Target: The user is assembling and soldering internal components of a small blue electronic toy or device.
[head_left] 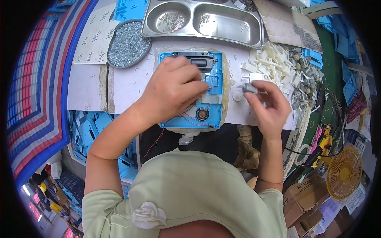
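Observation:
A blue plastic housing (212,71) lies flat on the white worktop (127,85), with a black part along its top edge, a small round speaker (202,114) near its bottom and thin red wires beside it. My left hand (172,89) rests on the housing's middle, fingers pressing on a small white piece there. My right hand (268,105) hovers just right of the housing, pinching a small grey part (249,88) between thumb and fingertips.
A pile of white and grey plastic parts (283,65) lies at the right. A round dish of small screws (127,43) and a steel compartment tray (202,20) sit at the back. Blue housings (85,133) are stacked lower left; a yellow fan (343,172) stands lower right.

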`<state>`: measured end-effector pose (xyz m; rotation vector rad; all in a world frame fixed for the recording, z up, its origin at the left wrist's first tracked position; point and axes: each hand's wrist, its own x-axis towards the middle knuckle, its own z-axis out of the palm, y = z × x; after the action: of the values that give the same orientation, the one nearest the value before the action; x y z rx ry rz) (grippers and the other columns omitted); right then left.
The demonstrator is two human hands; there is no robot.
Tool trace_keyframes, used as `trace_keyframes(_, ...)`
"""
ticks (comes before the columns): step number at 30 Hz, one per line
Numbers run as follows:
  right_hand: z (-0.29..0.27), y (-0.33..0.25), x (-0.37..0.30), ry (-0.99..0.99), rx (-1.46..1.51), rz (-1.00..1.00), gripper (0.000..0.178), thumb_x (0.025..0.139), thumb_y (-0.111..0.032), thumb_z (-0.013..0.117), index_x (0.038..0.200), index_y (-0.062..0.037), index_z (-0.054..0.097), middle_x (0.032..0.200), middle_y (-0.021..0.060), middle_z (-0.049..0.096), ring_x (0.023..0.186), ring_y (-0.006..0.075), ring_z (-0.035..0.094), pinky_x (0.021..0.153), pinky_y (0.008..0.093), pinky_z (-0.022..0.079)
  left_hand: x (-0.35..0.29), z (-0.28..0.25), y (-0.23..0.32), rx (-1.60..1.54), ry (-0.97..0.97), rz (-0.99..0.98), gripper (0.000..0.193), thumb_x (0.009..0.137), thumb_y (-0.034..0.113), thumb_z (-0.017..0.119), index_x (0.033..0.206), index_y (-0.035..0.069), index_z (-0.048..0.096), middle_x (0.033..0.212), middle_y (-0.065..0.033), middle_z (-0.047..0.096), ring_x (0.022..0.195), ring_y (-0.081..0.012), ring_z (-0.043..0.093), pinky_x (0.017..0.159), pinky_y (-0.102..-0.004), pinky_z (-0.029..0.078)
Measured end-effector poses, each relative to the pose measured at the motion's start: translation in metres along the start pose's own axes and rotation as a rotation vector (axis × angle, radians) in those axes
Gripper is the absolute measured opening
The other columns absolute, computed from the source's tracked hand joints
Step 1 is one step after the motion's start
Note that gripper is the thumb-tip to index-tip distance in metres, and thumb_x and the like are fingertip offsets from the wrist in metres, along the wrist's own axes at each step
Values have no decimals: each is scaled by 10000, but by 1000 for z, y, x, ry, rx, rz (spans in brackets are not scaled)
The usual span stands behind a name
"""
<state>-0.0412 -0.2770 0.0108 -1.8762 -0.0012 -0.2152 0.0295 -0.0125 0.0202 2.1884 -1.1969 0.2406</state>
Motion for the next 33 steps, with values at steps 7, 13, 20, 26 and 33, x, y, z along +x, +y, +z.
trace_keyframes(7, 17, 5, 24, -80, 122, 93, 280, 812, -9, 817, 1077, 15, 730, 1026, 66, 725, 863, 107, 662, 754, 247, 560, -32, 3, 10, -337, 193, -327, 165, 822, -2, 759, 982, 39, 751, 932, -109, 713, 802, -288, 693, 726, -364, 560)
trace_keyframes(13, 7, 9, 17, -23, 143, 149, 288, 814, 12, 816, 1084, 33, 717, 1044, 74, 723, 873, 115, 669, 772, 240, 547, -9, 10, 37, -152, 48, -371, 424, 833, 61, 777, 1239, 46, 656, 934, -125, 705, 783, -277, 691, 707, -371, 565)
trace_keyframes(20, 0, 7, 9, -16, 144, 155, 302, 806, 27, 819, 1087, 41, 710, 1044, 75, 717, 841, 112, 662, 745, 243, 548, 9, 10, 34, -62, -81, -335, 676, 764, 122, 804, 1390, 60, 558, 930, -117, 656, 773, -302, 640, 703, -388, 535)
trace_keyframes(26, 0, 10, 12, -32, 179, 166, 293, 815, 19, 816, 1086, 44, 709, 1052, 74, 716, 840, 114, 669, 749, 244, 552, 12, -8, 22, -57, -237, -308, 592, 766, 147, 804, 1320, 87, 607, 912, -115, 690, 789, -311, 679, 703, -410, 548)
trace_keyframes(33, 7, 7, 22, -65, 311, 205, 277, 832, 16, 804, 1090, 37, 704, 1062, 75, 712, 854, 110, 679, 744, 240, 554, 10, 0, 14, -43, -264, -257, 222, 827, 98, 773, 1030, 62, 691, 846, -113, 703, 759, -315, 690, 679, -396, 554)
